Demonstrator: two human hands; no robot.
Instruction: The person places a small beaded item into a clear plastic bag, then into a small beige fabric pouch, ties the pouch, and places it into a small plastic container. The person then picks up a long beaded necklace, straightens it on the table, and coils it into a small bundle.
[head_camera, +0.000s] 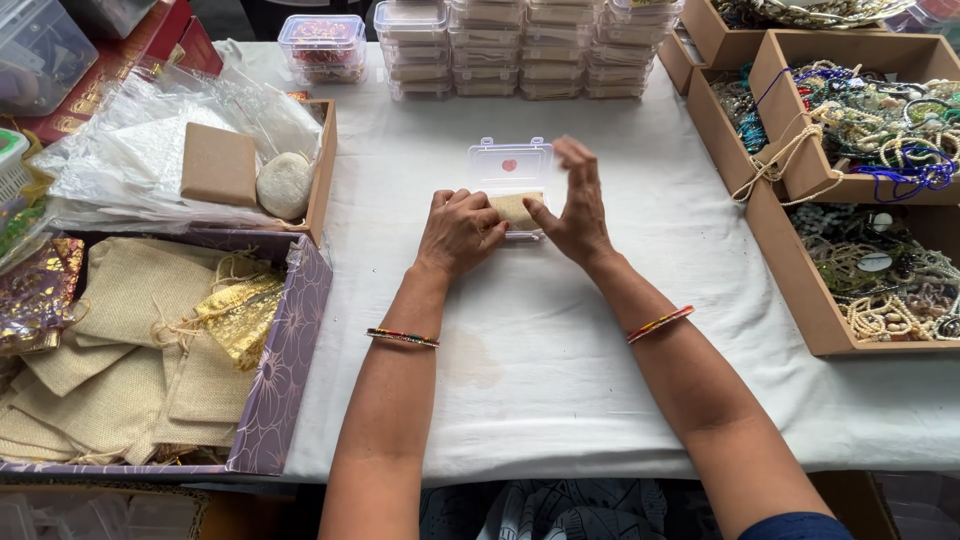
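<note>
Both forearms reach in from the near edge, a bangle on each wrist. At mid-desk a small clear plastic box (510, 180) stands with its lid up, and a folded burlap pouch (516, 209) sits in its base. The left hand (458, 232) is curled, fingertips pressing the pouch down; the right hand (580, 205) pinches its other end. Filling looks nearly done, the lid not yet shut. Beyond stand stacked filled boxes (520, 50); more burlap pouches (120, 350) fill a tray at left, bead trays (870, 150) at right, on the white-clothed desk (540, 370).

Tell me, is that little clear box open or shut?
Open. The clear box has its lid raised behind, and both hands press a burlap pouch into its base.
</note>
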